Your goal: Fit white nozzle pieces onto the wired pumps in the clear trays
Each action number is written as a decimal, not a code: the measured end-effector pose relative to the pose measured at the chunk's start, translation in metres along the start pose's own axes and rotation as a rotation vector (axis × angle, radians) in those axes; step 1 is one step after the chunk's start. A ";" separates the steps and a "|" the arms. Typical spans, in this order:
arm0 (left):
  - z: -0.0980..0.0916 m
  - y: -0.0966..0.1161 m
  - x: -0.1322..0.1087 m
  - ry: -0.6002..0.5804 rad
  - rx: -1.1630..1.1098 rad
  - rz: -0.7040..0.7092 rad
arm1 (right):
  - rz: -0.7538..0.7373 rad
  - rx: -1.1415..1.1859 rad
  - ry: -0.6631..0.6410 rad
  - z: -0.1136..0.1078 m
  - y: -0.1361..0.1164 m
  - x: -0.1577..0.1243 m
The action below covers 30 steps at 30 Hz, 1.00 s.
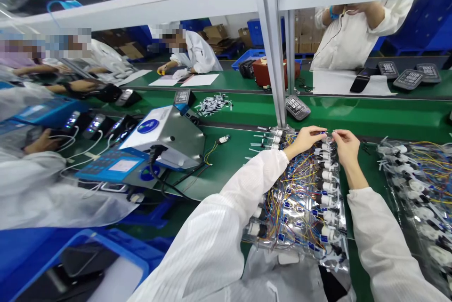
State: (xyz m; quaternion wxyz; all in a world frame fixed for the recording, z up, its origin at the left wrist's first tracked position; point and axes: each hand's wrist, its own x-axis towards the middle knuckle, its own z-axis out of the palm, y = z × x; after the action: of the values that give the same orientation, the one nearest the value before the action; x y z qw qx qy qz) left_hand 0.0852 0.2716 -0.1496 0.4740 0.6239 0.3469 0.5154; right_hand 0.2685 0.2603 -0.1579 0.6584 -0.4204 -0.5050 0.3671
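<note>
From where I stand, the step in hand looks like fine fingertip work on one of the white wired parts [328, 186] lined up on a clear plastic sheet [282, 192], which lies over the green bench [229, 161] right before the person. Left hand [310, 137] and right hand [346, 144] meet near the row's far end, thumb and forefinger of each drawn nearly together; whether they grip something tiny there, I can't tell. The next move, I'd judge, calls for a light, exact pinch clear of the tangled wires [303, 170]
</note>
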 end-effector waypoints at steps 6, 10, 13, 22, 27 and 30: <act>0.002 0.002 -0.002 0.009 -0.027 -0.020 | -0.023 -0.042 -0.070 -0.004 0.002 -0.004; 0.004 0.002 -0.003 -0.006 -0.053 -0.034 | -0.009 -0.078 -0.115 -0.004 -0.001 -0.006; 0.003 0.003 -0.003 -0.010 -0.045 -0.036 | 0.010 -0.099 -0.123 -0.003 -0.004 -0.008; 0.001 0.003 -0.004 -0.041 0.015 -0.022 | 0.027 -0.077 -0.078 -0.003 -0.005 -0.012; 0.003 0.004 -0.005 -0.036 0.025 -0.009 | 0.042 -0.109 -0.046 -0.004 -0.003 -0.011; 0.003 0.004 -0.006 -0.036 0.029 0.000 | 0.027 -0.099 -0.061 -0.005 -0.003 -0.011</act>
State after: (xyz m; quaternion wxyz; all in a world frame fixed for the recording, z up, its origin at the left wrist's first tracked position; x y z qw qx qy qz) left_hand 0.0869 0.2640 -0.1475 0.4710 0.6398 0.3458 0.4993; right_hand 0.2709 0.2482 -0.1595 0.6160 -0.4479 -0.5366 0.3634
